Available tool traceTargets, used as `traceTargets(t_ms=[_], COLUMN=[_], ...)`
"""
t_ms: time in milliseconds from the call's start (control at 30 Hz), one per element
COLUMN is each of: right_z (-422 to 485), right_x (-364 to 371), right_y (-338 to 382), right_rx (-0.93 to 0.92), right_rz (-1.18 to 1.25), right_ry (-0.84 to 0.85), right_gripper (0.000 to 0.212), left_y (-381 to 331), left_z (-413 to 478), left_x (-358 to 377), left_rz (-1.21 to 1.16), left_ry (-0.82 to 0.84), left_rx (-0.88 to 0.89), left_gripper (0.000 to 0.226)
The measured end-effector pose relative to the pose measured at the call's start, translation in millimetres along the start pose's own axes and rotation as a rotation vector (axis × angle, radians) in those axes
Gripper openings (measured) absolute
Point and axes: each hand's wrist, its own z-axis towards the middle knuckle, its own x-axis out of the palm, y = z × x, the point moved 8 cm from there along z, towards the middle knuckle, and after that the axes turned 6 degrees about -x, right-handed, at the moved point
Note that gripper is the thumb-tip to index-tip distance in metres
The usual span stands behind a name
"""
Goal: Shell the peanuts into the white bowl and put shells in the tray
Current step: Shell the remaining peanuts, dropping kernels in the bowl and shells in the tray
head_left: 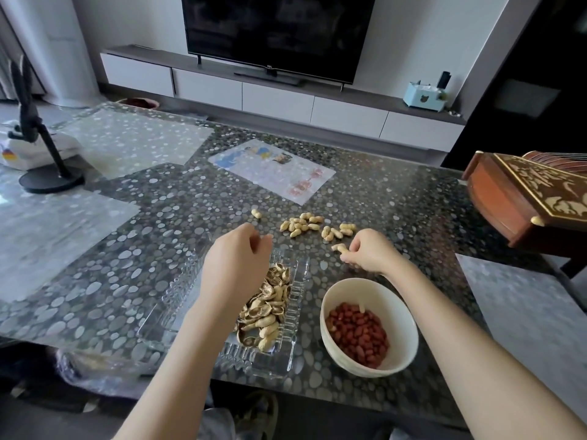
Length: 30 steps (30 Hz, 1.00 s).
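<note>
Right hand point(368, 252) holds one unshelled peanut point(341, 248); left hand point(235, 258) idle over the tray point(293, 354).

Hands apart. Right fingers curl round the peanut, which pokes out on the side facing the left hand, long axis roughly across the view. Left fingers loosely curled, nothing seen in them, hanging above the tray's far end and its shells point(270, 300). The peanut is to the left hand's right, at about the same depth, so cracking probably needs the left hand to cross over. White bowl point(409, 328) with red kernels sits just nearer the person than the right hand; right is closer to it. Unshelled pile point(303, 224) lies just beyond both hands on the table point(397, 198).
</note>
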Motion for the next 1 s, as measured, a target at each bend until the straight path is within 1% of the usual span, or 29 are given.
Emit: traceTargets(t_ms=[67, 133, 200, 267, 333, 433, 467, 500, 567, 667, 733, 800, 867, 933, 1000], right_z=[-27, -63, -102, -133, -150, -162, -164, -166, -168, -168, -164, -162, -162, -163, -164], right_x=[-17, -31, -35, -38, -42, -44, -44, -43, -42, -44, -41, -35, -32, -30, -31], right_y=[22, 44, 57, 64, 65, 61, 60, 58, 56, 53, 52, 51, 52, 55, 56], right_rx=[-0.103, -0.216, -0.29, -0.329, -0.355, -0.386, -0.393, -0.402, -0.417, -0.419, -0.418, -0.42, -0.434, -0.443, -0.453], right_rz=[0.218, 0.42, 0.514, 0.534, 0.531, 0.521, 0.507, 0.492, 0.482, 0.521, 0.607, 0.659, 0.691, 0.733, 0.74], right_ry=[-0.123, -0.23, -0.301, -0.362, -0.435, -0.528, -0.552, -0.573, -0.595, -0.563, -0.443, -0.306, -0.221, -0.178, -0.177], right_gripper=[0.023, 0.025, 0.024, 0.022, 0.022, 0.025, 0.025, 0.026, 0.026, 0.024, 0.021, 0.026, 0.028, 0.032, 0.036], left_y=[-9, -20, -30, -39, -50, -58, -61, -63, -66, -65, -64, -68, -73, -80, -84], left_z=[-6, -14, -24, -35, -44, -54, -57, -61, -66, -65, -64, -65, -69, -73, -75], left_x=[8, 17, 28, 34, 39, 45, 49, 52, 56, 57, 56, 56, 56, 57, 56], left_rz=[-0.072, -0.216, -0.376, -0.429, -0.451, -0.523, -0.523, -0.51, -0.484, -0.555, -0.618, -0.646, -0.666, -0.683, -0.689], left_ry=[0.087, 0.211, 0.353, 0.445, 0.499, 0.588, 0.622, 0.644, 0.628, 0.584, 0.592, 0.614, 0.63, 0.648, 0.659], left_rx=[0.04, 0.063, 0.077, 0.106, 0.151, 0.172, 0.188, 0.208, 0.247, 0.223, 0.187, 0.191, 0.205, 0.221, 0.231], left_gripper=[0.037, 0.041, 0.044, 0.047, 0.047, 0.038, 0.038, 0.042, 0.048, 0.044, 0.042, 0.045, 0.042, 0.034, 0.033])
